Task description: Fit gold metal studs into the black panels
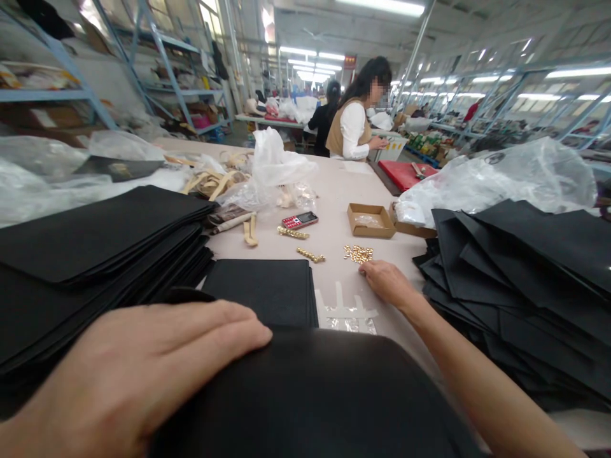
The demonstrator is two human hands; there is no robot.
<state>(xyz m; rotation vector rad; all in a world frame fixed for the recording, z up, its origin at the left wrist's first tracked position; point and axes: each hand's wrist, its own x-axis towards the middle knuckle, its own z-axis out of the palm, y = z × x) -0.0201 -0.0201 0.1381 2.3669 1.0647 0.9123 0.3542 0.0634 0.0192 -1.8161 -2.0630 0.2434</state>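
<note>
Studs [358,254] mid-frame; right hand [387,284] reaching them, grip can't tell. Left hand [138,369] flat, released, on panel [315,394], bottom.

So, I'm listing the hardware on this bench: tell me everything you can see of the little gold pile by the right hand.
The gold pile is a loose, flat cluster of small shiny metal-looking pieces, too small to tell their shape. It lies on the pale table, just beyond the right hand, whose fingertips reach its near edge; actual contact cannot be told. An open cardboard box sits behind it, and a short gold strip lies apart to its left.
</note>
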